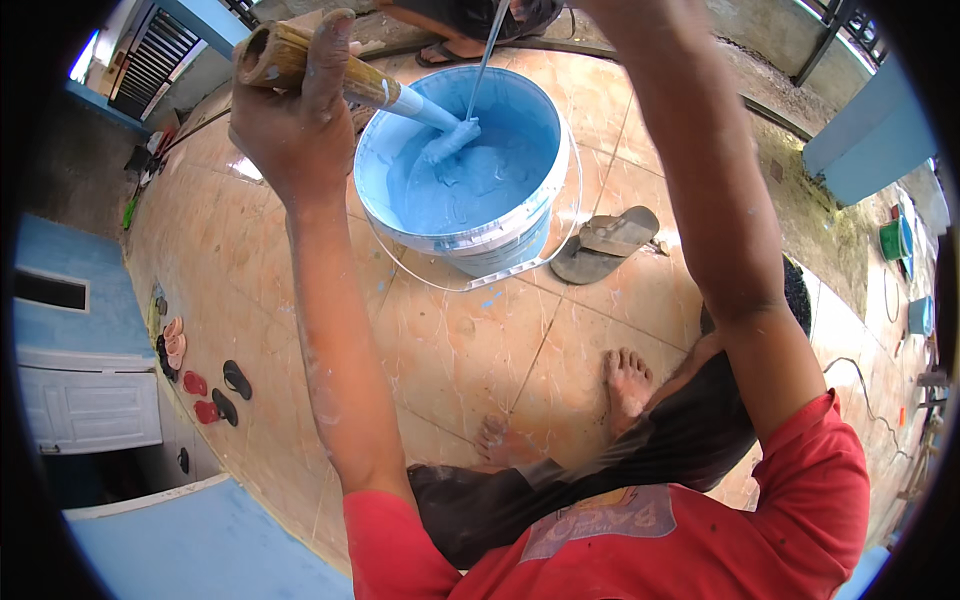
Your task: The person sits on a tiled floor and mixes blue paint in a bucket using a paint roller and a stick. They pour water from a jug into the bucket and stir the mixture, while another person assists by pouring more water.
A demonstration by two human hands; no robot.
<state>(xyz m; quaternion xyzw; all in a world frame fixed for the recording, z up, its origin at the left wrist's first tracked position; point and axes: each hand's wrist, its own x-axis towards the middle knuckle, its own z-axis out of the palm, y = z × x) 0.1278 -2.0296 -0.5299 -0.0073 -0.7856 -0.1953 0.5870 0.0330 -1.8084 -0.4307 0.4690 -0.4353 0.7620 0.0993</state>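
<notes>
My left hand (300, 130) is closed around a hollow bamboo pole (360, 82), its thumb along the cut end. The pole slants down into a white bucket (440, 243) of light blue paint (455, 200), and its lower part is coated blue. A thin metal rod (487, 60) also runs down into the bucket, beside the pole's tip. Where they meet, a paint-covered lump (450, 142) rests at the paint's surface; its kind is hard to tell. My right forearm (700, 150) reaches up past the bucket, and the hand is cut off by the top edge.
Grey flip-flops (605, 245) lie right of the bucket on the tiled floor (450, 350), near my bare feet (628, 385). Another person's sandalled foot (450, 52) is behind the bucket. More sandals (225, 390) lie at left. A blue pillar (870, 140) stands at right, a cable (865, 400) below.
</notes>
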